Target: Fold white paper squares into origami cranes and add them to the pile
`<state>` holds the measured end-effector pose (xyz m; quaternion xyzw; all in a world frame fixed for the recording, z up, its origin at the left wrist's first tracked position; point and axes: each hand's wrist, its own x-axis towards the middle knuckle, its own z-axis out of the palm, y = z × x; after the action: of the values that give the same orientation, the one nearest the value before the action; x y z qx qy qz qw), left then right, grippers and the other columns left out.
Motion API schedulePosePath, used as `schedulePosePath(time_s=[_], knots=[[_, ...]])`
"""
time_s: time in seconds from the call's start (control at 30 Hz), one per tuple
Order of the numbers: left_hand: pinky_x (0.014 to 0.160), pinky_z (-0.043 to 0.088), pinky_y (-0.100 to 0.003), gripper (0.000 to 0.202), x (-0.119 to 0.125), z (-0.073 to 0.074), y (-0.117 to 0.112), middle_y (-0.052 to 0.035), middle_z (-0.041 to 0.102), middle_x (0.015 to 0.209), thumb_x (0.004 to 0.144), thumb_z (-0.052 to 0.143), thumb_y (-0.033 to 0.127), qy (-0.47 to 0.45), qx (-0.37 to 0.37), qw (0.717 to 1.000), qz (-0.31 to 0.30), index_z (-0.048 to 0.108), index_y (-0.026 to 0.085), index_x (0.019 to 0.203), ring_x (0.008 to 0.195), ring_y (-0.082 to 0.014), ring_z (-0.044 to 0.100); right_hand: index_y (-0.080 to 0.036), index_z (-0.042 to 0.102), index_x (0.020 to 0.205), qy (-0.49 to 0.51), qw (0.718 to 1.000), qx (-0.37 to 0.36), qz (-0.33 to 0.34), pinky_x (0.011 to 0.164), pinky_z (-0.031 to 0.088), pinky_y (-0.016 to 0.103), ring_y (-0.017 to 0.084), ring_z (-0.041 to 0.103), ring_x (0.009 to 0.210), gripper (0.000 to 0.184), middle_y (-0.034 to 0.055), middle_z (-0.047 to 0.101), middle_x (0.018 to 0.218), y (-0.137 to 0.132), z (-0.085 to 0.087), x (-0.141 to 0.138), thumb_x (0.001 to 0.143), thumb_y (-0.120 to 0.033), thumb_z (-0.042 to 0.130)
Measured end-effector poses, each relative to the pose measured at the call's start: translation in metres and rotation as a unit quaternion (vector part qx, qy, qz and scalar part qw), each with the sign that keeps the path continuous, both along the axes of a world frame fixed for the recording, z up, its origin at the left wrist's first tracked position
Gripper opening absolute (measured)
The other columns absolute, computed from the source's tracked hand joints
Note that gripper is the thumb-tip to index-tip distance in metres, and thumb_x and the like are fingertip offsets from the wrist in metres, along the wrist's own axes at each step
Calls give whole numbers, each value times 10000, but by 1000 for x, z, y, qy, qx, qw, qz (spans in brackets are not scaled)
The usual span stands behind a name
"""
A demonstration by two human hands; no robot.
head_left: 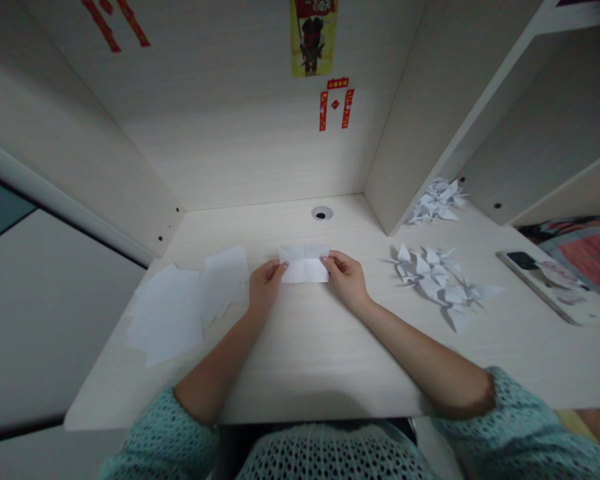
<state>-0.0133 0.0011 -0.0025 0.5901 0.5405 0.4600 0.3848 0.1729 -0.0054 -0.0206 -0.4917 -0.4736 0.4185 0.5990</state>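
Observation:
A small white sheet of paper (304, 264), folded across its width, lies on the pale wooden desk (300, 360). My left hand (264, 285) pinches its left edge with the fingers curled. My right hand (346, 277) pinches its right edge the same way. The paper's upper flap stands slightly raised between the two hands. Both forearms reach in from the near edge, in teal knitted sleeves.
A loose pile of white sheets (183, 303) lies left of my hands. Several folded paper cranes (437, 280) sit to the right, more (437, 200) on the shelf behind. A phone (550, 283) lies far right. A cable hole (322, 213) is at the back.

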Motion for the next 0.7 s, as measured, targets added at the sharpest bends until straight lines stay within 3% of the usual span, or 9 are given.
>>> schedulePosePath(time_s=[0.13,0.27,0.4,0.6,0.7], knots=[[768,497,-272,182,-2,2,-1,-35,721,943,804,604,315,26,81,996,-5,722,197,875,866,-174,654,-218,713,809,-36,998,46,-22,776,460,313,188,619,845,108,37,693,868,0,2,3,723,-276,680],[1025,420,-396,222,-5,1,0,-49,649,1205,805,613,268,67,177,981,-48,706,247,1005,1128,-201,586,-229,704,760,26,997,75,-8,847,471,342,206,625,955,116,47,686,982,2,1,5,650,-205,730],[1057,399,-413,421,-6,-1,-1,-38,615,1266,804,611,226,100,152,983,-33,594,265,1223,1181,-203,555,-231,693,774,76,994,70,31,895,474,376,216,637,990,145,50,696,1029,2,0,4,645,-176,730],[1011,448,-378,298,-5,0,-4,-25,675,1168,838,550,241,16,109,994,2,678,258,1106,1108,-190,607,-248,709,847,32,996,73,30,911,485,369,216,588,1099,147,63,636,1162,1,3,3,700,-251,721],[986,461,-359,292,-6,0,-3,-32,675,1160,834,565,252,5,132,990,45,682,263,1101,1085,-182,608,-266,699,951,24,997,63,45,890,509,351,206,587,1086,279,59,598,1219,0,6,1,679,-297,750]])
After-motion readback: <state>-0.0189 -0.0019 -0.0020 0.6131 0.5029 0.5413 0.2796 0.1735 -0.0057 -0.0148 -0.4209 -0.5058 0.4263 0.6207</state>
